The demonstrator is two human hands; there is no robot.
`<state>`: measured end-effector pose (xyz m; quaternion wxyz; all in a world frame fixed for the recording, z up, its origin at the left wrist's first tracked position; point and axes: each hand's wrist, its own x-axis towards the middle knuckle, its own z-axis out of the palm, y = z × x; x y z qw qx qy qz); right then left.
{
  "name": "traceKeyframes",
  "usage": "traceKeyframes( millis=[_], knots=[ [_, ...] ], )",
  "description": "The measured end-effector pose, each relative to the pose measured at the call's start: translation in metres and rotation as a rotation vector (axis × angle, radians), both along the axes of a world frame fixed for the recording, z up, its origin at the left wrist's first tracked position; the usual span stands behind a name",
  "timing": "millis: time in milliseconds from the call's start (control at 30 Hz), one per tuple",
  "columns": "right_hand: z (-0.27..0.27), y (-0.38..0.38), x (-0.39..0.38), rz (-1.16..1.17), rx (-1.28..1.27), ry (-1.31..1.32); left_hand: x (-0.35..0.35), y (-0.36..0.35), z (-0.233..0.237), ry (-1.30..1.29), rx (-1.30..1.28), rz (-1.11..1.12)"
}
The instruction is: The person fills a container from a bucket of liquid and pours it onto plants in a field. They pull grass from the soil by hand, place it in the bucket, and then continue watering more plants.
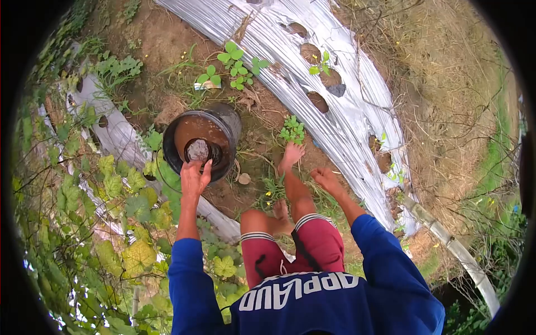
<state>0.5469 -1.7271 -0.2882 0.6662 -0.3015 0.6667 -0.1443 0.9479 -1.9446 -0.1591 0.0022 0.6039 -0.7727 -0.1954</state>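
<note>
Bucket (230,123), black, muddy (left hand (195,178) at rim)

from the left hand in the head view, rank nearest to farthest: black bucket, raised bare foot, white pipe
1. black bucket: its rim is at the fingertips of the left hand.
2. raised bare foot: to the right, mid-frame.
3. white pipe: far right, past the silver sheet.

On my head-camera feed, the left hand (195,177) is spread at the near rim of a black bucket (231,120) holding muddy water. The right hand (326,180) hangs open over weeds, beside silver mulch sheeting (346,111). A bare foot (291,152) stands between them.
</note>
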Motion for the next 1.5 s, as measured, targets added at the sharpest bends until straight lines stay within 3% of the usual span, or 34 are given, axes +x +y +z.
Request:
traceKeyframes(
  millis=[67,100,200,367,600,733,767,867,1000,1167,1333,1400,1500],
  knots=[
    [0.017,-0.013,-0.002,-0.023,0.014,-0.006,-0.011,-0.009,0.024,0.077,-0.115,-0.134],
    [0.026,-0.020,-0.004,-0.029,0.033,-0.012,-0.016,-0.017,0.038,0.020,0.031,-0.141],
    [0.038,-0.038,-0.006,-0.038,0.103,-0.016,-0.056,-0.045,0.074,0.093,0.044,-0.194],
    [0.037,-0.043,0.004,-0.229,-0.105,-0.077,-0.110,-0.102,0.067,0.120,0.032,-0.467],
    [0.050,-0.055,-0.005,-0.479,0.019,-0.152,-0.200,-0.175,-0.016,0.139,0.097,-0.739],
    [0.049,-0.049,-0.008,-0.570,0.146,-0.056,-0.246,-0.206,-0.083,0.113,0.184,-0.880],
    [0.050,-0.050,-0.012,-0.614,0.164,-0.069,-0.255,-0.212,-0.098,0.255,0.081,-0.944],
    [0.057,-0.049,-0.009,-0.720,0.214,-0.069,-0.274,-0.217,-0.148,0.256,0.033,-0.954],
    [0.064,-0.049,0.003,-0.869,0.263,-0.092,-0.299,-0.225,-0.167,-0.057,0.195,-1.003],
    [0.072,-0.062,0.018,-0.945,0.182,-0.126,-0.297,-0.230,-0.146,-0.118,0.258,-0.962],
    [0.064,-0.069,0.029,-0.907,0.212,-0.177,-0.271,-0.232,-0.077,-0.053,0.311,-0.864],
    [0.062,-0.067,0.031,-0.896,0.122,-0.212,-0.258,-0.234,-0.045,0.120,0.188,-0.822],
    [0.072,-0.067,0.031,-0.878,0.129,-0.213,-0.236,-0.243,-0.011,0.127,0.152,-0.760]
  ],
)
